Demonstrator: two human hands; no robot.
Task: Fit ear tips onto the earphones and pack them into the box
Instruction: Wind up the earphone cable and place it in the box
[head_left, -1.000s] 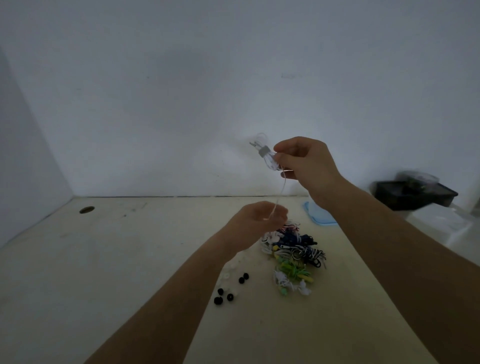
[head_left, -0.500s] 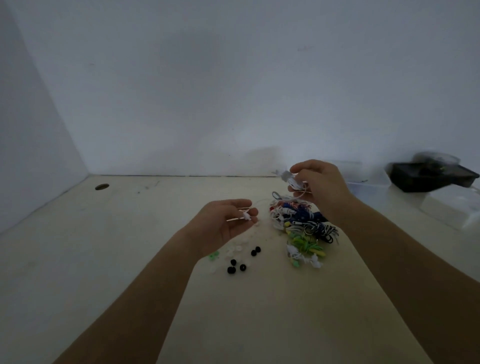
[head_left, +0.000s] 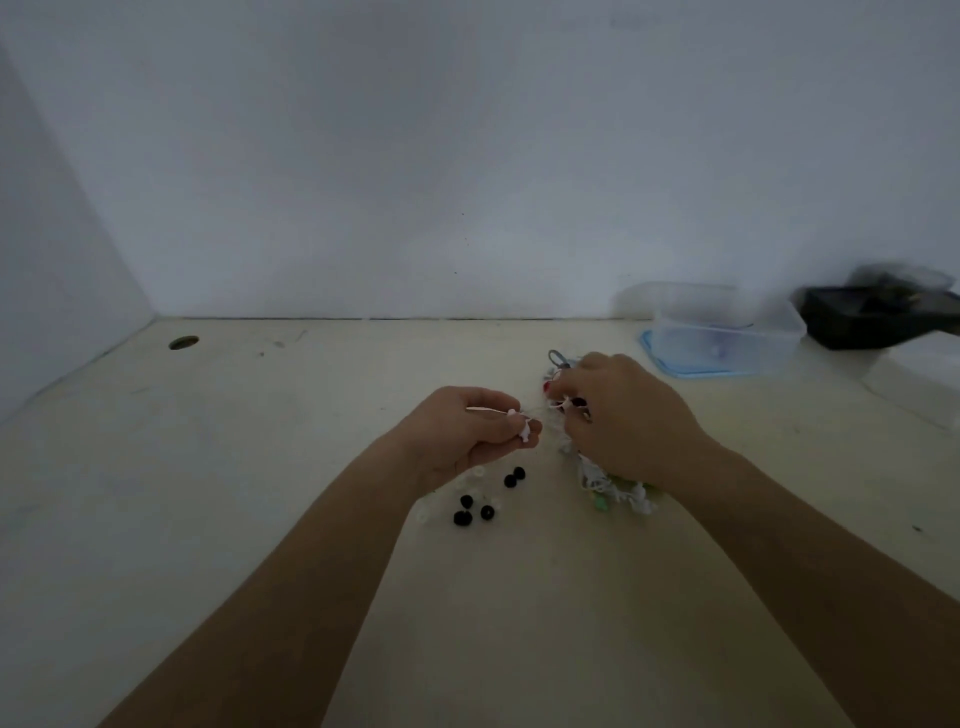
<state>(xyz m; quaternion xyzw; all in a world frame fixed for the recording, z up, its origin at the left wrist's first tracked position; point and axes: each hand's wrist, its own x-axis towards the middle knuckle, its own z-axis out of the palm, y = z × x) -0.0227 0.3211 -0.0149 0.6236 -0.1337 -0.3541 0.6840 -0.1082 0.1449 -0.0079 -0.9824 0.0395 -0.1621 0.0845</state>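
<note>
Left hand (head_left: 467, 434): I pinch a white earbud (head_left: 524, 425).
Right hand (head_left: 623, 421): pinching the earphone pile (head_left: 615, 488).
Ear tips (head_left: 514, 477): six o'clock, nearest my left.

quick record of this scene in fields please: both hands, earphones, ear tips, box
left hand: pinches a white earbud
right hand: on the earphone pile, fingers curled among the cables
black ear tips: loose on the table, near the left wrist
clear box: far right, on a blue lid, apart from both hands
tip on earbud: too small to tell
</note>
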